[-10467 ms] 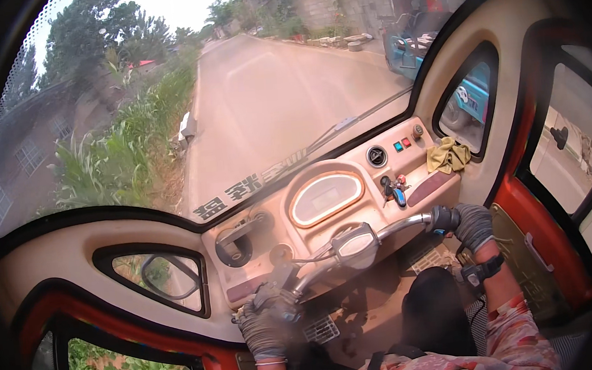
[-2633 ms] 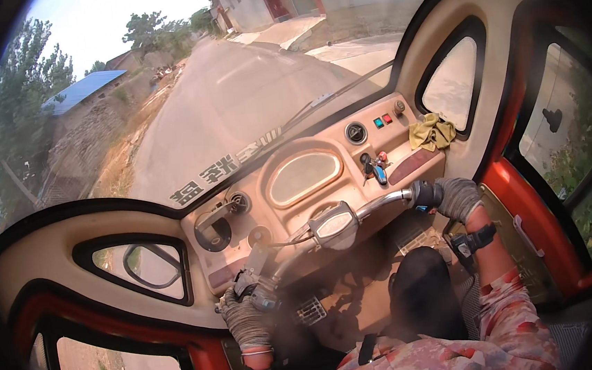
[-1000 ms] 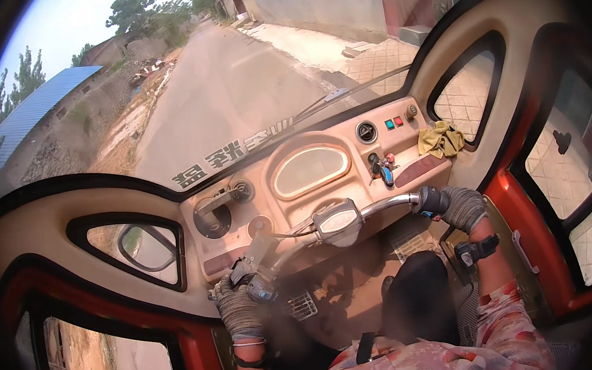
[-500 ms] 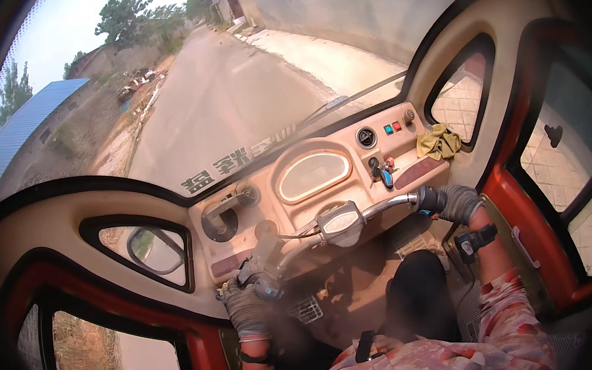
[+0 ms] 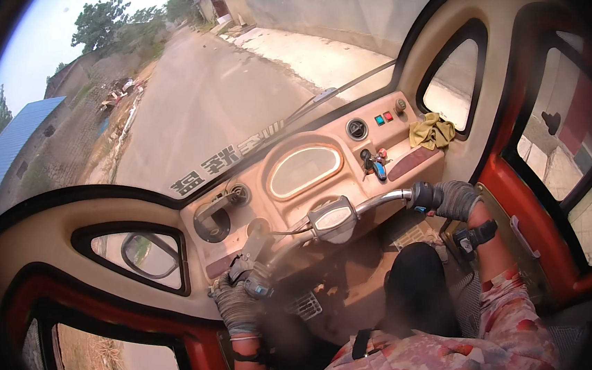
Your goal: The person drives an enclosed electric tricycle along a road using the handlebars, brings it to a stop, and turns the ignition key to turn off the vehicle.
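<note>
A handlebar (image 5: 384, 199) with a grey centre housing (image 5: 334, 219) spans the cab in front of me. My right hand (image 5: 455, 201), in a grey ribbed glove, is closed round its right grip. At the other end my left hand (image 5: 236, 305), gloved the same way, wraps the left grip beside a switch block (image 5: 257, 284); its fingers are partly hidden. Behind the handlebar sits the beige dashboard with an oval instrument panel (image 5: 305, 171). Keys on a blue fob (image 5: 378, 170) hang right of it.
A yellow-green cloth (image 5: 432, 131) lies at the dashboard's right end. Beyond the windshield a road (image 5: 198, 88) runs between a pale wall (image 5: 310, 10) on the right and rubble with a blue-roofed building (image 5: 17, 137) on the left. A wing mirror (image 5: 150, 253) shows through the left side window.
The roadside scene has shifted past the windows, and the dashboard and handlebar sit slightly further left in view. Both hands keep their hold on the grips.
</note>
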